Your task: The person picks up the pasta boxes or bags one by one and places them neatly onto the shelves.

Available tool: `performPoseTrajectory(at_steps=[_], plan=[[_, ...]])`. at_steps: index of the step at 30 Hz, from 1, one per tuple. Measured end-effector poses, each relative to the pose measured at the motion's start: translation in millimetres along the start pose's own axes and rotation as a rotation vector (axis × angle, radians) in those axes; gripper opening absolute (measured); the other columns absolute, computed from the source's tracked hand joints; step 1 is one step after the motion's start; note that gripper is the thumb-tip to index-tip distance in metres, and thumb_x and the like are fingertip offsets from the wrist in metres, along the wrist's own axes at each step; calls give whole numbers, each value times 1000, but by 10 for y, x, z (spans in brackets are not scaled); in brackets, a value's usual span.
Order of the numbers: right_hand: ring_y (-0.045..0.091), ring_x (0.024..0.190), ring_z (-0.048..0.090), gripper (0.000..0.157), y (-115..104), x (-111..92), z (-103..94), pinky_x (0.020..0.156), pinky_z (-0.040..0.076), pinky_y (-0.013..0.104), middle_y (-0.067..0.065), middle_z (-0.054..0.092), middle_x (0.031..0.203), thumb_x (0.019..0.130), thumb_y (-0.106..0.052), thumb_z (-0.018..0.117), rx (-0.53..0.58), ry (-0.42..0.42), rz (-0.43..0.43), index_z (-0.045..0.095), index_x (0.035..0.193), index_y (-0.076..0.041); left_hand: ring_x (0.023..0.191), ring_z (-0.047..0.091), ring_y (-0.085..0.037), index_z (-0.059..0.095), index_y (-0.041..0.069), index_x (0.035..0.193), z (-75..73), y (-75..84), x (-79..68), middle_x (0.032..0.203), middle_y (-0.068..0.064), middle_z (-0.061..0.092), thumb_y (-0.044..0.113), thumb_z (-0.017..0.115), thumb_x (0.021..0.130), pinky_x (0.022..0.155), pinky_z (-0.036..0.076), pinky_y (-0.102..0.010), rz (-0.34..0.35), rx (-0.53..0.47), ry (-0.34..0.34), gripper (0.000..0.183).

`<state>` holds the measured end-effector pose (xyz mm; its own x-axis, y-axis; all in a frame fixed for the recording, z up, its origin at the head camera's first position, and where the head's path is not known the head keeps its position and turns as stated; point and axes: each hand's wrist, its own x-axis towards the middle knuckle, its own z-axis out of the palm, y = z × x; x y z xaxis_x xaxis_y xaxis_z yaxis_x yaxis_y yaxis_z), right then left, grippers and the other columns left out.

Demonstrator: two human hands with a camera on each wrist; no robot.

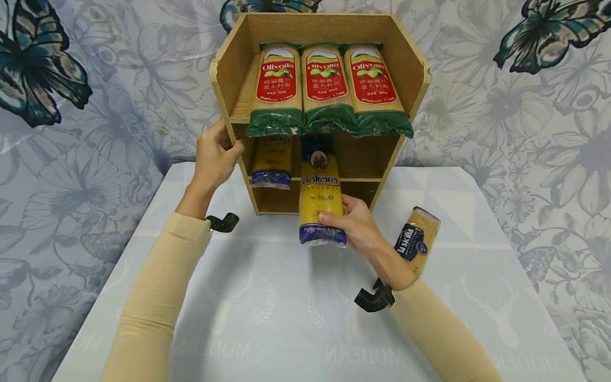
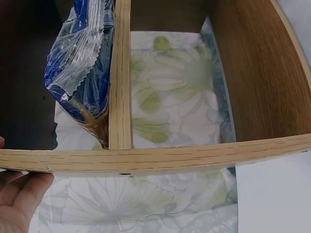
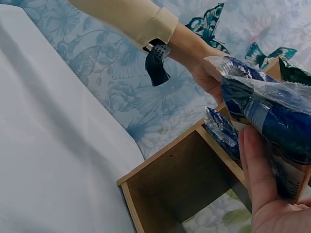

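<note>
My right hand [image 1: 358,223] grips the lower end of a yellow spaghetti pack [image 1: 321,199] with "ankara" lettering and a blue band. The pack's upper end reaches into the middle level of a wooden shelf [image 1: 248,196]. In the right wrist view, fingers [image 3: 260,165] lie along its underside. My left hand [image 1: 215,159] holds the shelf's left side panel, its thumb at the front edge. A second ankara pack [image 1: 271,164] lies on the middle level near that panel; its blue wrapper end [image 2: 82,63] shows in the left wrist view.
Several green-ended Olivoila spaghetti packs, one in the centre [image 1: 326,79], lean side by side on the top level. A la sicilia pasta pack [image 1: 420,236] lies on the white-covered table [image 1: 286,318], to the right behind my right wrist. A patterned wall covering [image 1: 119,79] stands behind the shelf.
</note>
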<state>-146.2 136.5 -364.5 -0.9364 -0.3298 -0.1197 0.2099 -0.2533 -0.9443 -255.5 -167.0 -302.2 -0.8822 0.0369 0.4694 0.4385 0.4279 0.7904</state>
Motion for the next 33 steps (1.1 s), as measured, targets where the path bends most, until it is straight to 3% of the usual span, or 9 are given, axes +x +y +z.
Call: performPoseTrajectory(at_steps=[12, 19, 24, 28, 33], plan=[[33, 105, 69, 49, -83, 222, 34, 89, 58, 39, 25, 64, 125, 93, 0, 71, -56, 35, 41, 51, 137, 7, 108, 69, -24, 59, 12, 143, 17, -5, 12, 125, -13, 70, -6, 61, 91, 90, 56, -42, 9, -12, 7, 55], [31, 104, 70, 48, -74, 283, 48, 87, 59, 39, 26, 64, 124, 94, -1, 70, -20, 58, 59, 51, 137, 7, 95, 71, -21, 65, 7, 135, 23, -26, 4, 112, -14, 74, -6, 60, 90, 78, 58, -25, 27, 11, 26, 47], [32, 105, 70, 50, -70, 282, 54, 87, 58, 39, 26, 63, 126, 95, -1, 70, -18, 63, 65, 49, 139, 7, 94, 71, -20, 66, 6, 133, 23, -37, 5, 111, -14, 74, -6, 59, 90, 77, 57, -23, 28, 11, 30, 45], [33, 107, 69, 57, -75, 231, 71, 88, 58, 38, 23, 64, 127, 94, -3, 72, -99, 90, 67, 45, 143, 4, 94, 71, -22, 66, 6, 133, 20, -41, 4, 111, -14, 74, -5, 60, 90, 78, 57, -24, 23, 13, 24, 45], [31, 110, 66, 78, -79, 76, 84, 88, 57, 31, 19, 61, 133, 90, -6, 78, -267, 87, 18, 33, 154, 1, 97, 72, -25, 66, 6, 134, 18, -44, 6, 112, -15, 74, -4, 60, 91, 79, 57, -24, 20, 11, 23, 45]])
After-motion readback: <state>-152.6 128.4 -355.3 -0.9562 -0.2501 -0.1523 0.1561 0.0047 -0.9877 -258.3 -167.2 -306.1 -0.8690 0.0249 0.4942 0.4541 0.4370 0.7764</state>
